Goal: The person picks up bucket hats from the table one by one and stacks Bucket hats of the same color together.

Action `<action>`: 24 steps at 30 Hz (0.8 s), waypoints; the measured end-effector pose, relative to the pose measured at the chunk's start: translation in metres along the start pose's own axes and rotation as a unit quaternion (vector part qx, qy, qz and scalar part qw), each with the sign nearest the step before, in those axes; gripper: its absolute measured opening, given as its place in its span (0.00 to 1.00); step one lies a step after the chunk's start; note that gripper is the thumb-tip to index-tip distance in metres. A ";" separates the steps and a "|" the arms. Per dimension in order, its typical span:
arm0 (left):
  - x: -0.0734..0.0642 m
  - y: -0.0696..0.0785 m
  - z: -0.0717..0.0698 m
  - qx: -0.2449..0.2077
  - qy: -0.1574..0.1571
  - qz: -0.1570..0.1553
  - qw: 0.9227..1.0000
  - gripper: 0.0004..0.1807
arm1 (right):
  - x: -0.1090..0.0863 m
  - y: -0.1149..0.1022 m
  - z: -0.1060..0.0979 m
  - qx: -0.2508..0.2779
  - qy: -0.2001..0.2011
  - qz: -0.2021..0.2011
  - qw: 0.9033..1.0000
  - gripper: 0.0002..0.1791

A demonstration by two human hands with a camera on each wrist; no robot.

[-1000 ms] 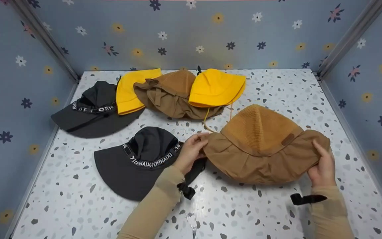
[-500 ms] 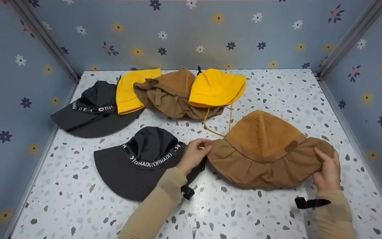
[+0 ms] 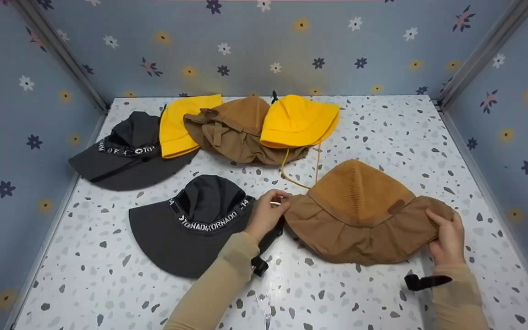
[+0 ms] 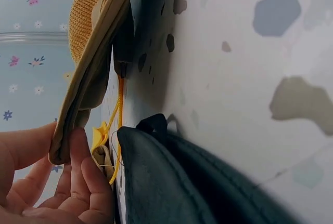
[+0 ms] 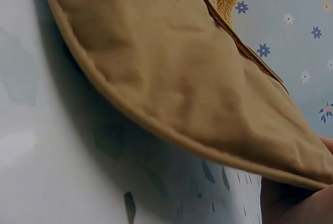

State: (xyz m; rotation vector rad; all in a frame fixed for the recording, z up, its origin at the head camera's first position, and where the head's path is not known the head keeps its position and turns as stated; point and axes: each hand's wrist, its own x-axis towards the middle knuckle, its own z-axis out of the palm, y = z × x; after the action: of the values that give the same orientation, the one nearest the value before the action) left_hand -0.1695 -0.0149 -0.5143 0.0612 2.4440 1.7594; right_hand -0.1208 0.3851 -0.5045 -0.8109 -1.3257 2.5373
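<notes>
Both hands hold a brown sun hat [image 3: 365, 238] with a ribbed tan crown and a wide pleated brim, at the right of the head view. My left hand [image 3: 267, 213] pinches the left end of its brim between thumb and fingers; the left wrist view shows this brim edge [image 4: 78, 94] up close. At the opposite end, my right hand [image 3: 448, 236] grips the brim, thumb on top. In the right wrist view the brim [image 5: 171, 78] slants close over the table. A dark grey sun hat [image 3: 190, 247] with a lettered band lies just under my left wrist.
Along the back lie another dark grey hat [image 3: 126, 172], a yellow hat [image 3: 179, 133], a second brown hat [image 3: 241, 142] and a yellow bucket hat [image 3: 298, 121], overlapping. A yellow cord [image 3: 291, 178] trails toward the held hat. Flowered panels [image 3: 264, 46] enclose the speckled table [image 3: 328, 302].
The held brown hat has come lower, nearer the front of the table, swinging right and then slightly back left. Both hands keep their hold on its brim. The other hats stay put.
</notes>
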 end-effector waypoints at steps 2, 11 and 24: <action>0.000 0.000 0.000 0.013 0.008 0.000 1.000 0.09 | 0.001 0.002 0.001 -0.014 0.008 0.003 1.000 0.25; 0.000 -0.002 -0.003 0.076 0.013 -0.018 0.997 0.08 | 0.009 0.011 0.004 -0.101 0.047 0.030 0.993 0.24; 0.001 -0.010 -0.004 0.100 0.007 -0.021 0.995 0.12 | 0.014 0.018 0.000 -0.205 0.080 0.044 0.974 0.21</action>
State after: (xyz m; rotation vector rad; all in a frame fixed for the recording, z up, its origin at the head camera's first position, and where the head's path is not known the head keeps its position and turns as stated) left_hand -0.1702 -0.0215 -0.5226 0.0179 2.6035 1.4977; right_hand -0.1307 0.3799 -0.5240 -1.1434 -1.8217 2.2268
